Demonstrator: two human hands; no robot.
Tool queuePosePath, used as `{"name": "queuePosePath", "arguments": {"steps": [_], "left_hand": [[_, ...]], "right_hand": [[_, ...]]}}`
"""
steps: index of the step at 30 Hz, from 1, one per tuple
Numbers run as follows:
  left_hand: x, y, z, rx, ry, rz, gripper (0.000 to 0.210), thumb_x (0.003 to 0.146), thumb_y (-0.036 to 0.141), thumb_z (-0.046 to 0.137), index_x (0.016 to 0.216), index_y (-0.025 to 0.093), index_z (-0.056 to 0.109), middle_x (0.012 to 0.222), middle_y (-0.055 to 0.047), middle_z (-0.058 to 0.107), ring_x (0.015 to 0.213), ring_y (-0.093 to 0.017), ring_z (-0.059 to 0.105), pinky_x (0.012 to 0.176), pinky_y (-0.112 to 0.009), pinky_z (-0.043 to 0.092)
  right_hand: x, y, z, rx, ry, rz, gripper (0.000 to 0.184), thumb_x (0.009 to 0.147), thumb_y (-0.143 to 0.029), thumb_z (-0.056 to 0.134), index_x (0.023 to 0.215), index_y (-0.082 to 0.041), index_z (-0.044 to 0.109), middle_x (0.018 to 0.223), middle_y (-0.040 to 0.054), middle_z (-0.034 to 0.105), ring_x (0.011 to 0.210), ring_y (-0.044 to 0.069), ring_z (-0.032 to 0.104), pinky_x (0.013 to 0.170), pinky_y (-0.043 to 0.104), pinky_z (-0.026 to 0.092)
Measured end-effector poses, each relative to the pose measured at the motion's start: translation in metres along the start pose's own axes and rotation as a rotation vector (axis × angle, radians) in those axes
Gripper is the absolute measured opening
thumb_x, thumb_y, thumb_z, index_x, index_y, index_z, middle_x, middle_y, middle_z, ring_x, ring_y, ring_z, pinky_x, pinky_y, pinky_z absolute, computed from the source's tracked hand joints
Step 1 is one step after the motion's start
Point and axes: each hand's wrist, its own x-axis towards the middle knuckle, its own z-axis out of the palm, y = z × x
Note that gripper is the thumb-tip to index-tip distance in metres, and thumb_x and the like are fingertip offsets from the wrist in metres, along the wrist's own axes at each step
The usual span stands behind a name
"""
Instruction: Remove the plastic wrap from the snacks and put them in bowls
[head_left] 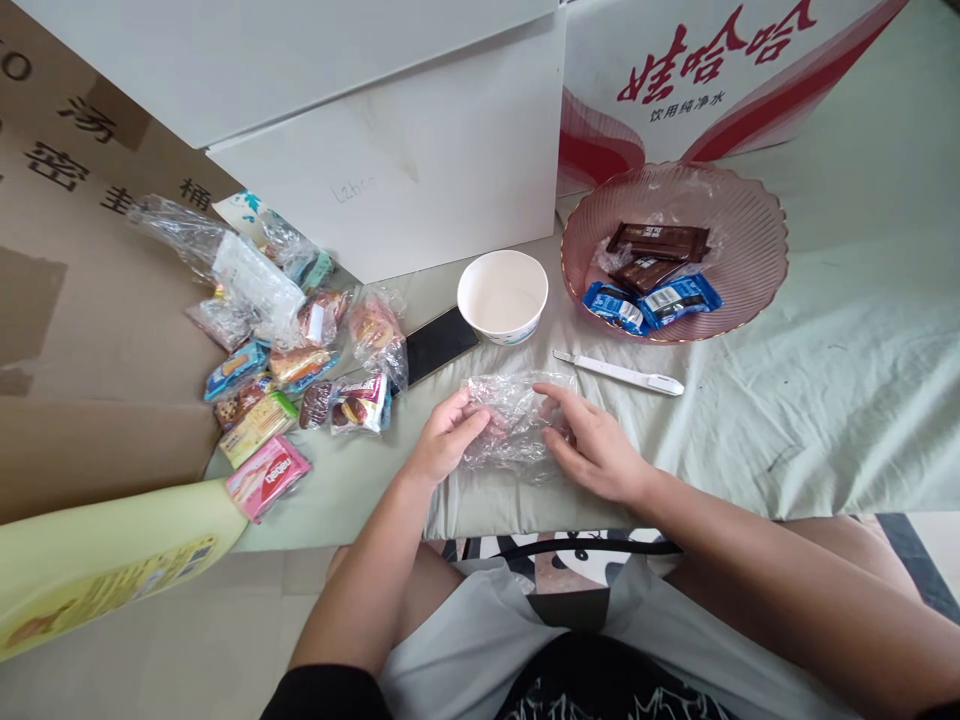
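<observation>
Two hands, left hand (442,437) and right hand (592,447), pinching one clear wrapper (510,420); one white bowl (502,296); four snacks in pink dish (750,240).

What sits inside the crumpled clear wrapper (516,420) cannot be made out; a pinkish shape shows faintly, perhaps a sweet. The fingertips of the left hand (444,437) are partly hidden behind its folds. The snack pile (300,350) overlaps itself (labels too small to read), and the yellow box (97,570) is cut off at the left edge.

Soft, even daylight; faint shadows, sharp centre, wide-angle bowing at edges.
</observation>
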Motion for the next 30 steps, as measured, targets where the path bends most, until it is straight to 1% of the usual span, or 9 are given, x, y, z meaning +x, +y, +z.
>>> {"name": "queuePosePath", "arguments": {"steps": [5, 11, 14, 15, 17, 21, 24, 28, 30], "left_hand": [[0.001, -0.009, 0.000, 0.033, 0.155, 0.049, 0.051, 0.072, 0.059, 0.080, 0.097, 0.016, 0.070, 0.076, -0.002, 0.073, 0.045, -0.008, 0.055, 0.037, -0.019, 0.038], [-0.002, -0.004, 0.001, 0.034, 0.235, 0.069, 0.053, 0.069, 0.062, 0.080, 0.095, 0.017, 0.067, 0.069, 0.001, 0.069, 0.037, -0.006, 0.046, 0.031, -0.018, 0.035], [-0.005, 0.000, 0.000, -0.007, 0.152, 0.041, 0.060, 0.065, 0.060, 0.084, 0.103, 0.018, 0.065, 0.071, 0.001, 0.072, 0.040, -0.007, 0.051, 0.037, -0.020, 0.042], [-0.005, 0.001, -0.001, -0.003, 0.104, 0.021, 0.063, 0.063, 0.058, 0.086, 0.106, 0.018, 0.065, 0.072, 0.001, 0.072, 0.043, -0.008, 0.055, 0.041, -0.021, 0.046], [-0.005, 0.000, -0.002, 0.040, 0.017, -0.022, 0.060, 0.062, 0.054, 0.089, 0.103, 0.016, 0.067, 0.070, -0.001, 0.073, 0.051, -0.012, 0.063, 0.050, -0.023, 0.052], [-0.004, -0.004, -0.003, 0.099, 0.035, 0.013, 0.045, 0.069, 0.054, 0.084, 0.076, 0.013, 0.067, 0.063, -0.002, 0.068, 0.054, -0.012, 0.062, 0.053, -0.022, 0.052], [-0.003, -0.003, -0.003, 0.046, 0.061, 0.010, 0.045, 0.068, 0.054, 0.084, 0.079, 0.015, 0.066, 0.061, 0.001, 0.066, 0.049, -0.011, 0.060, 0.046, -0.022, 0.049], [-0.005, 0.001, -0.004, -0.073, 0.007, -0.019, 0.046, 0.064, 0.048, 0.088, 0.089, 0.018, 0.064, 0.053, 0.005, 0.061, 0.039, -0.011, 0.055, 0.038, -0.020, 0.043], [-0.005, 0.003, -0.005, -0.165, 0.004, 0.035, 0.045, 0.059, 0.041, 0.092, 0.087, 0.020, 0.064, 0.054, 0.006, 0.060, 0.041, -0.009, 0.055, 0.041, -0.019, 0.044]], "right_hand": [[0.003, 0.000, 0.000, 0.104, 0.071, 0.048, 0.048, 0.090, -0.020, 0.053, 0.138, -0.024, 0.048, 0.108, 0.0077, 0.065, 0.063, 0.013, 0.057, 0.069, 0.034, 0.055], [0.005, -0.003, -0.002, 0.452, 0.078, 0.215, 0.075, 0.086, -0.031, 0.063, 0.151, -0.023, 0.028, 0.117, 0.0101, 0.062, 0.058, 0.009, 0.055, 0.055, 0.029, 0.051], [0.007, -0.007, -0.008, 0.390, -0.027, 0.267, 0.039, 0.084, -0.036, 0.065, 0.117, -0.018, 0.059, 0.081, 0.0008, 0.064, 0.057, 0.012, 0.054, 0.055, 0.027, 0.046], [0.008, -0.008, -0.010, 0.333, -0.056, 0.269, 0.024, 0.084, -0.037, 0.063, 0.099, -0.018, 0.062, 0.070, -0.0015, 0.059, 0.057, 0.012, 0.052, 0.055, 0.027, 0.044], [0.009, -0.010, -0.013, 0.248, -0.060, 0.261, 0.020, 0.087, -0.038, 0.057, 0.079, -0.020, 0.058, 0.060, -0.0027, 0.053, 0.057, 0.013, 0.051, 0.056, 0.027, 0.041], [0.009, -0.010, -0.015, 0.240, -0.093, 0.228, 0.020, 0.088, -0.040, 0.056, 0.092, -0.021, 0.060, 0.063, -0.0027, 0.058, 0.057, 0.015, 0.054, 0.057, 0.028, 0.042], [0.008, -0.009, -0.014, 0.302, -0.154, 0.202, 0.015, 0.089, -0.035, 0.055, 0.095, -0.022, 0.060, 0.064, -0.0017, 0.064, 0.060, 0.016, 0.060, 0.063, 0.030, 0.046], [0.008, -0.006, -0.012, 0.597, -0.094, 0.270, 0.018, 0.092, -0.033, 0.052, 0.107, -0.024, 0.055, 0.063, -0.0040, 0.062, 0.058, 0.016, 0.062, 0.062, 0.030, 0.050], [0.008, -0.004, -0.013, 0.702, -0.054, 0.265, 0.014, 0.091, -0.034, 0.053, 0.101, -0.024, 0.055, 0.066, -0.0039, 0.061, 0.056, 0.015, 0.059, 0.058, 0.029, 0.047]]}}
